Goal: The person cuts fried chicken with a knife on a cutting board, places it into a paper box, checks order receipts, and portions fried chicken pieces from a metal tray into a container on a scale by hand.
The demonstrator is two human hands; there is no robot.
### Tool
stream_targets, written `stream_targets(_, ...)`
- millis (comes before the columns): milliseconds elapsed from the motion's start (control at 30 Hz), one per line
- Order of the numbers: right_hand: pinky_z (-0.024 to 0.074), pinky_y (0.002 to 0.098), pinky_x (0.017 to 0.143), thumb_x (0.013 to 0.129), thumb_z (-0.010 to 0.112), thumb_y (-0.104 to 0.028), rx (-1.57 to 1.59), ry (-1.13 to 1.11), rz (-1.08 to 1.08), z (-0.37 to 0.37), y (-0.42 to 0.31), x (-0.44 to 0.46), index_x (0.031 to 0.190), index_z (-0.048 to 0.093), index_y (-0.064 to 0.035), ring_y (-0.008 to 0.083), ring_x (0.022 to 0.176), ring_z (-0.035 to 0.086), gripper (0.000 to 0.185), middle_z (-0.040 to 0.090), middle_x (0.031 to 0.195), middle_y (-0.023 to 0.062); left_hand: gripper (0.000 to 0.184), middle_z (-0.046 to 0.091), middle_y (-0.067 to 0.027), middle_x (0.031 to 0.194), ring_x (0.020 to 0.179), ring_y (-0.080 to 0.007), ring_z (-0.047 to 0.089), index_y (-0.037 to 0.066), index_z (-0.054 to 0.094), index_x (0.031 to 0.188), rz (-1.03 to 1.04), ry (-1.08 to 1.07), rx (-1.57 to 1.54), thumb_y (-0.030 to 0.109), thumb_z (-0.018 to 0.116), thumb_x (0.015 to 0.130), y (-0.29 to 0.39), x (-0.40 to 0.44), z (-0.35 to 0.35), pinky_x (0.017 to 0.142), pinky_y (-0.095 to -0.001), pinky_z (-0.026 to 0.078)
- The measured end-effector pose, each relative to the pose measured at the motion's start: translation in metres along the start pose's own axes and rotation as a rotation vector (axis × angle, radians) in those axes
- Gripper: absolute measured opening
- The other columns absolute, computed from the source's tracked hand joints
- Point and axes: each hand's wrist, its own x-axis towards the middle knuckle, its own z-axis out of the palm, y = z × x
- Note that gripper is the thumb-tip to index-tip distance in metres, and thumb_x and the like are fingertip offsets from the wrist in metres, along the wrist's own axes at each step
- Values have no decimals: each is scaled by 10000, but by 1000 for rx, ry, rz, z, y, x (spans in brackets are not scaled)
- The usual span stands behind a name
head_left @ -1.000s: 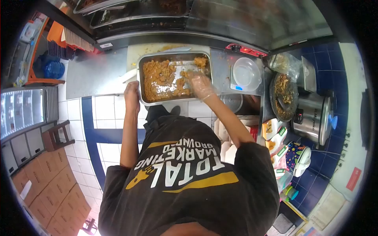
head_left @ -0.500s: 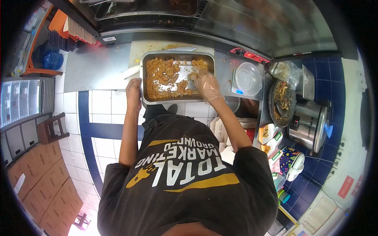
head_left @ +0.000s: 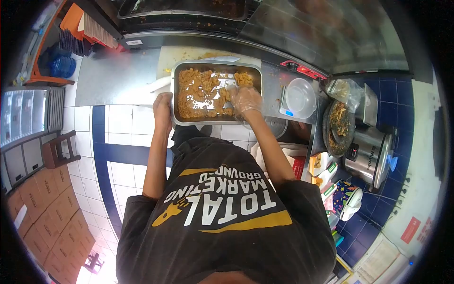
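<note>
Shirt [head_left: 213, 241] of dark cloth with white and yellow print lies nearest. Beyond it the left hand [head_left: 162, 110] is at the left side of a metal tray [head_left: 203, 121], its grip closed on the wall there. The tray sits straight ahead, its front side jutting past the edge of the desk [head_left: 113, 78], and holds brown, crumbly food [head_left: 191, 90], spread mostly over its left half, with bare metal showing towards the middle. The right hand [head_left: 247, 102], in a clear glove, is inside the tray's right half, down at the food; whether that grip clenches any of it, one cannot tell. To the right, a clear plastic container [head_left: 301, 98] stands on a scale [head_left: 283, 106], and a dark bowl [head_left: 338, 148] lies just beside a steel cooker [head_left: 376, 156]. Behind the tray, a knife blade [head_left: 226, 59] lies on a pale board [head_left: 171, 57]; farther still are a red control panel [head_left: 304, 69] and a glass cabinet [head_left: 326, 38].
</note>
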Motion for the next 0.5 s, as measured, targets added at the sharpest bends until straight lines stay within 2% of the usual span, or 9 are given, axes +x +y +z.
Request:
stream_targets(100,539,511,900,1005,365,-499,39,15,-56,12,2,8,903,773,-14,423,992,696,642,722,1019,257,106,433,85,706,624,-32,356,75,632,891,41,30,-43,164,603,942,5,-6,8,569,-215,293)
stream_targets(200,552,508,871,991,371,-472,36,12,56,21,-3,18,915,776,-25,419,967,706,608,722,1013,259,140,473,70,747,680,-46,394,60,658,952,14,17,13,182,590,943,5,-5,4,618,-227,314)
stream_targets(300,560,506,839,977,384,-484,1,30,80,29,-1,21,883,783,-37,416,923,716,606,724,966,258,108,457,84,709,629,-29,365,78,631,892,28,22,-20,160,591,948,3,-3,5,569,-218,295)
stream_targets(367,566,510,797,962,427,-482,-6,112,2,23,-2,15,832,784,-41,412,850,726,582,725,889,250,110,466,82,715,631,-27,365,78,632,893,58,15,-35,161,589,951,2,-3,7,567,-219,294)
stream_targets(500,568,511,748,954,468,-475,-19,200,-21,30,7,18,765,773,-36,409,778,727,566,719,813,239,117,475,82,724,634,-23,357,77,628,891,106,27,17,163,587,958,4,-6,10,561,-217,285)
